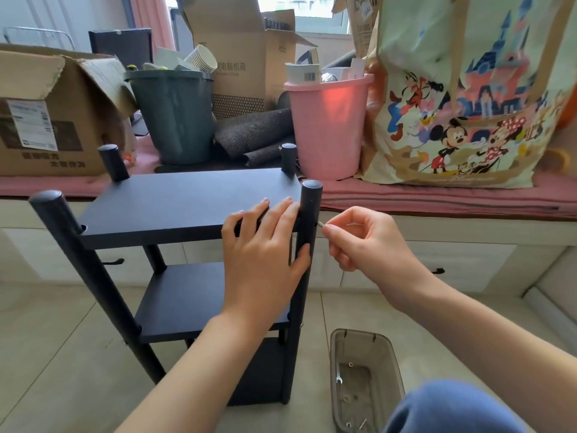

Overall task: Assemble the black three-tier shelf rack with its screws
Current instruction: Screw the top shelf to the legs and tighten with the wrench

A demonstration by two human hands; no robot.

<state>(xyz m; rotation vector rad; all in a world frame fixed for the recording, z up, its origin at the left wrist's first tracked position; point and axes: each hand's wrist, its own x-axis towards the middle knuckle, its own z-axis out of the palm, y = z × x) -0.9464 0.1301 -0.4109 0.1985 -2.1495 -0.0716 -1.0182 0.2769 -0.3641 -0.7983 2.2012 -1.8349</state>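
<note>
Fastening top board of black three-tier wooden shelf rack (187, 207) standing on floor: left hand (265, 242) flat on board, thumb round black round front-right post (307, 245), right hand (365, 242) pinching small silver screw (321, 225) at post hole; next likely seating and twisting in.

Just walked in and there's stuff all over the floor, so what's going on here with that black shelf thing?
A person is putting together a black shelf rack that stands upright on the floor. The left hand steadies the top shelf and the front right post, thumb against the post. The right hand pinches a small screw at a hole in that post, level with the top shelf. A clear plastic tray on the floor beside the rack holds a small wrench and a few loose pieces of hardware.
</note>
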